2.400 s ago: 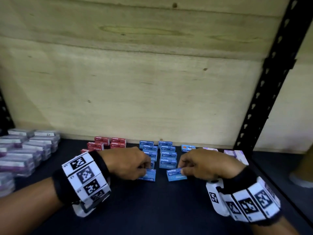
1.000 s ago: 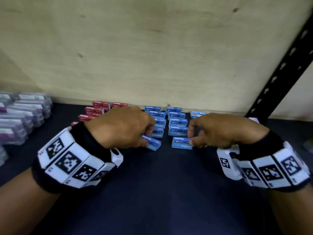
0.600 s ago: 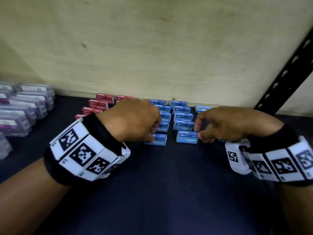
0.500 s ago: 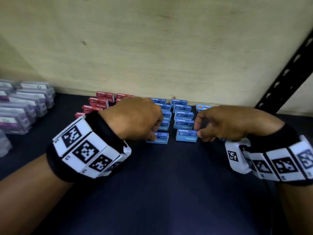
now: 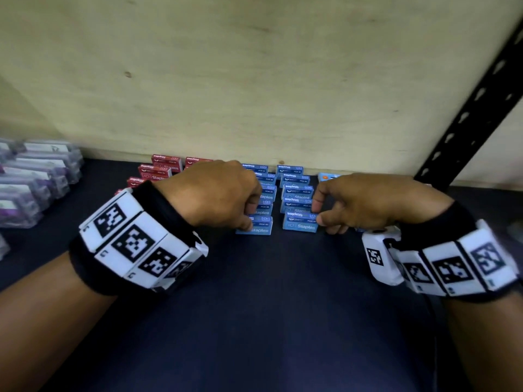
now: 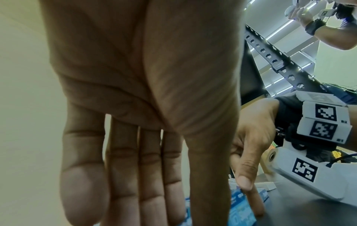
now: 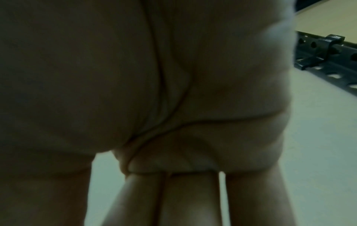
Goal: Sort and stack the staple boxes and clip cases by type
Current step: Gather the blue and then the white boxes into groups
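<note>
- Far left, the clear clip cases (image 5: 36,179) sit in stacked rows at the edge of the dark shelf (image 5: 268,306), well apart from both hands.
- Next along, the red staple boxes (image 5: 155,172) stand grouped against the wooden back panel (image 5: 254,80), partly hidden behind the left wrist.
- The left hand (image 5: 215,196) comes in knuckles-up, fingers curled down onto the front blue box of the left column (image 5: 259,226); the thumb tip sits at the box's left front corner. It looks like a light pinch, though the far-side fingers are hidden.
- Centre stage, two columns of blue staple boxes (image 5: 294,190) run from the back panel toward the viewer, each box's long axis lying left to right, across the line of the forearms.
- The front blue box of the right column (image 5: 300,222) has the right hand (image 5: 368,205) at its right end, thumb and forefinger touching that short end and closing around it.
- The key relation: each front box lies just inboard of its own hand, so each hand is the nearer one for its column, and any squaring-up push would likely run along the box's long axis toward the gap between the columns.
- Far right, an orange-marked blue box (image 5: 325,176) peeks out beside the back panel, with the black upright (image 5: 467,114) rising beyond.
</note>
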Tool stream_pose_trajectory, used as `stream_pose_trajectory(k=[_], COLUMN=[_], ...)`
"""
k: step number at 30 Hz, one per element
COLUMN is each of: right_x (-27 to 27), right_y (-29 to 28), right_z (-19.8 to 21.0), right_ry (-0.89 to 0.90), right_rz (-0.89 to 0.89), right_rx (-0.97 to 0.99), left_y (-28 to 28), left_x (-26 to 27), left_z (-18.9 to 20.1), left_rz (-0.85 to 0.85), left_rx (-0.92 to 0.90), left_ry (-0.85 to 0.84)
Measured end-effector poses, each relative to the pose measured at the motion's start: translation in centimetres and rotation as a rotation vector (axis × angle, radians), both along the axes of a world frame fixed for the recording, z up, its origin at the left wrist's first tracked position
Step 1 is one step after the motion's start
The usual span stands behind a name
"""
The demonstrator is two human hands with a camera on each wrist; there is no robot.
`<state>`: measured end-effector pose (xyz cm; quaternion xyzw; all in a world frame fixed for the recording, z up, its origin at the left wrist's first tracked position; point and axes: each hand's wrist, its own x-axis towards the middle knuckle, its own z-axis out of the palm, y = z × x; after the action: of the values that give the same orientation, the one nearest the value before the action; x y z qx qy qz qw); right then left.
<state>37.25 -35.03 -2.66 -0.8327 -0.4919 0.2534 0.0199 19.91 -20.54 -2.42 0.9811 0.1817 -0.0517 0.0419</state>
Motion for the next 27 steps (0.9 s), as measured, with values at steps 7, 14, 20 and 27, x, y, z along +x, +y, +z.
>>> stream_pose_trajectory(k=[7,14,20,27], right_x=[1.7,5.0,5.8,6.1], right_y=[-2.5,-5.1,-4.9,-4.4], right_z=[2.2,2.4,1.3,0.8], right_ry=[0.076,-0.029,-0.065,-0.148], right_rz=[-0.060,-0.206,-0.232,-0.211], right_rx=[0.180,0.158,-0.015,-0.092], left_y=[-0.8,-2.3,-1.5,-1.0], left_x=[0.4,4.7,12.4,19.7], left_z=[1.3,4.5,4.7,3.1], left_rz=[-0.013,-0.154,-0.230,-0.197], left_rx=[0.070,-0.031,0.028,0.098], left_ry=[0.035,0.049,0.131,0.217])
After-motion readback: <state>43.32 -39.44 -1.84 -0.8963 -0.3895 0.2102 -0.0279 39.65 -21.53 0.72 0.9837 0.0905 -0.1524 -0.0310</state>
